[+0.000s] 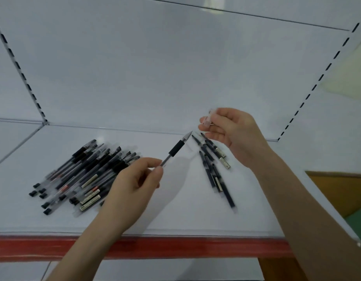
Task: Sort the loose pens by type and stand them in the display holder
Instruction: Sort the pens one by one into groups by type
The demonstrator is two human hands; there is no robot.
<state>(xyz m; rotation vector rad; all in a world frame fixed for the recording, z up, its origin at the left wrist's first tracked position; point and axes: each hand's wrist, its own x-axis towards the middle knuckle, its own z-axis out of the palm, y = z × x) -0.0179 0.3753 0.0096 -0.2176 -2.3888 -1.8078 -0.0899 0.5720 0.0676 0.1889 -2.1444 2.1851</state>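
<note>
My left hand (135, 179) pinches the barrel of an uncapped pen (176, 149) with a black rubber grip, its bare tip pointing up and to the right. My right hand (230, 132) holds a clear pen cap (208, 118) between thumb and fingers, just above and right of that tip. A large heap of capped pens (84, 171) lies on the white shelf at the left. A smaller group of dark slim pens (214, 167) lies fanned out under my right hand. No display holder is in view.
The white shelf (185, 216) has a red front strip (155, 247) along its near edge. Slotted uprights (19, 69) run up the white back panel at left and right. A wooden surface (341, 191) shows at the right.
</note>
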